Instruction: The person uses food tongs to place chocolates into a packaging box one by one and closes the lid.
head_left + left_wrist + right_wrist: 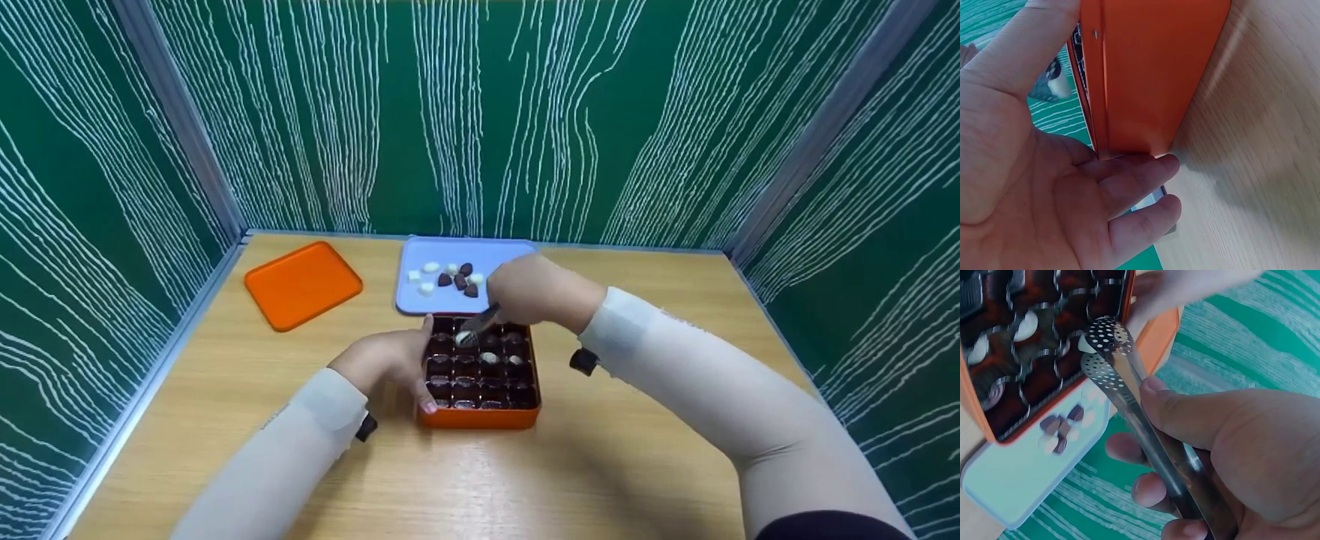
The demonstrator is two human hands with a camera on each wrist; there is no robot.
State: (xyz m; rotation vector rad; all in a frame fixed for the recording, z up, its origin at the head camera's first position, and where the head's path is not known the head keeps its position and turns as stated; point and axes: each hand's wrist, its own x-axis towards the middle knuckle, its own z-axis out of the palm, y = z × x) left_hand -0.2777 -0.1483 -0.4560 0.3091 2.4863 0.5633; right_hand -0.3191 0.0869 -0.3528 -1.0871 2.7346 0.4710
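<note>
My right hand (532, 289) grips metal tongs (1148, 439) with perforated ends. Between those ends sits a white chocolate (465, 338), partly hidden, over the far part of an orange box (480, 419). A dark brown divided insert fills the box; a few pale chocolates (489, 358) and some dark ones sit in its compartments. How many dark ones there are I cannot tell. My left hand (386, 361) holds the box at its left side, spread along the wall. In the left wrist view, its fingers (1139, 183) touch the box's end.
Behind the box lies a pale blue tray (409, 301) with several white and dark chocolates on it. An orange lid (304, 285) rests at the back left of the wooden table (630, 465). Green panels with white streaks (480, 112) enclose the back and sides.
</note>
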